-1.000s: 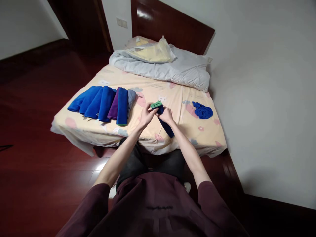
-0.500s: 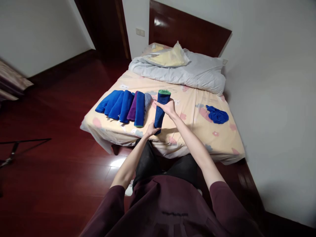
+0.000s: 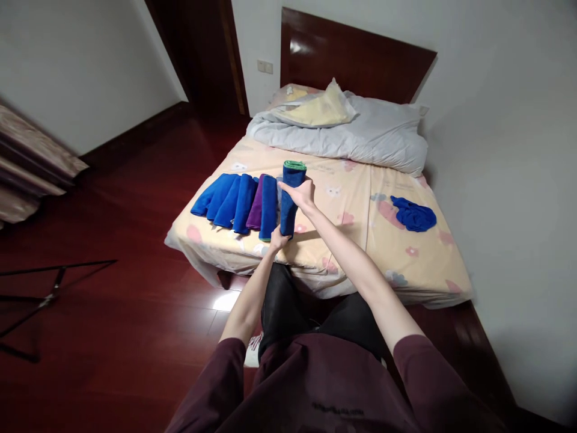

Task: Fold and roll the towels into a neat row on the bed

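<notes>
Between my two hands is a folded blue towel (image 3: 288, 210) with green edging at its far end. My left hand (image 3: 279, 239) grips its near end, and my right hand (image 3: 301, 193) is wrapped round it higher up. To its left, a row of several folded blue towels (image 3: 224, 201) lies on the bed, with a purple towel (image 3: 256, 207) among them. A grey towel (image 3: 279, 180) at the right end of the row is mostly hidden behind the held one. A crumpled blue cloth (image 3: 413, 214) lies apart on the right.
The bed (image 3: 356, 180) has a patterned sheet. A grey-white quilt (image 3: 378, 138) and a pale yellow pillow (image 3: 322, 109) lie near the headboard (image 3: 351, 54). A black metal stand (image 3: 49, 294) is on the floor at left. A wall runs along the bed's right side.
The held towel has moved left relative to the bed, close against the row, and now covers most of the grey towel. Both hands keep their hold. The camera view has shifted left.
</notes>
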Demonstrator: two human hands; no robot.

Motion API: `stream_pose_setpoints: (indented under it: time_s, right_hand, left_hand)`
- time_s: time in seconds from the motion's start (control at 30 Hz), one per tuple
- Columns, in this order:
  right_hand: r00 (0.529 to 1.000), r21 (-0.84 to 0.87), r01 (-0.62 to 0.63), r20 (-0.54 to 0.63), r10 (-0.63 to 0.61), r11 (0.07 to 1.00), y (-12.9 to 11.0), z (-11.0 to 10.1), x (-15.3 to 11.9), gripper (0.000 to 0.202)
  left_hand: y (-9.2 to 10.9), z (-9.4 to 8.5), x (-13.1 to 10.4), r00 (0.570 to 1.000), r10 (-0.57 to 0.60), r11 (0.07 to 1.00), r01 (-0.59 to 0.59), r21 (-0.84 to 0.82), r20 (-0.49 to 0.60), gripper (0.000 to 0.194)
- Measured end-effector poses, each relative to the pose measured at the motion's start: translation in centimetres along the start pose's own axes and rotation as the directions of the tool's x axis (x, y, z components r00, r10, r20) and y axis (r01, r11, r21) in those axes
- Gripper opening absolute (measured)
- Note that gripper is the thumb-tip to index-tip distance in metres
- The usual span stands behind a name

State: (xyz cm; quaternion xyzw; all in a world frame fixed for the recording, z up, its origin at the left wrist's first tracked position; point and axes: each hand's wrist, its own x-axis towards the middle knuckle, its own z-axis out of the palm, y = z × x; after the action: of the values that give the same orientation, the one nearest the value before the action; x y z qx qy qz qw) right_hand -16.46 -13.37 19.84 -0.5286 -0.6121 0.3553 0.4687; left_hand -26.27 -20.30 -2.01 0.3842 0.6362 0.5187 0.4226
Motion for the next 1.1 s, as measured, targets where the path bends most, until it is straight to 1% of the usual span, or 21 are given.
stream_pose_setpoints:
  time_s: [0.2,0.33,0.43,0.67,0.77,0.87,0.93,1.03,1.1]
  right_hand:
    - [0.999,-0.02,-0.042,0.031,0.042,0.999,0.7,0.1,0.2,0.047]
    - [0.999,0.013,-0.014,0.032,0.013,1.0,1.4,0.3,0.3,0.043]
    - [0.999,0.012,0.004,0.032,-0.005,1.0,1.7,0.5,0.5,0.044]
    - [1.0,-0.002,-0.017,0.025,0.017,1.0,2.0,0.5,0.8,0.047]
    - [1.0,-0.002,-0.012,0.026,0.012,1.0,2.2,0.5,1.0,0.048]
    - [1.0,0.006,-0.004,0.029,0.003,1.0,2.3,0.5,1.1,0.05]
    - [1.0,0.01,-0.006,0.03,0.006,1.0,2.5,0.6,1.2,0.051]
    - [0.999,0.002,-0.014,0.035,0.013,1.0,2.7,0.7,1.3,0.052]
    - [0.999,0.0,-0.008,0.043,0.008,1.0,2.9,0.8,1.3,0.054]
  left_hand:
    - [-1.1,0.3,0.7,1.0,-0.01,0.999,0.01,0.031,0.005,0.048]
    - [-1.6,0.4,0.6,1.0,-0.02,0.999,0.019,-0.025,-0.015,0.048]
    - [-1.7,0.4,0.7,1.0,-0.021,0.999,0.021,-0.044,-0.01,0.048]
    - [-1.7,0.4,0.6,1.0,-0.01,1.0,0.01,-0.009,0.003,0.047]
    - [-1.6,0.3,0.6,1.0,0.009,0.999,-0.009,0.048,0.003,0.048]
    - [-1.6,0.3,0.6,0.999,0.037,0.992,-0.04,0.12,0.026,0.045]
    - [-1.7,0.3,0.7,0.999,0.036,0.99,-0.041,0.136,0.039,0.043]
    - [-1.8,0.2,0.7,0.999,0.021,0.992,-0.026,0.127,0.041,0.041]
    - [-1.8,0.2,0.8,1.0,0.0,0.995,-0.003,0.096,0.031,0.043]
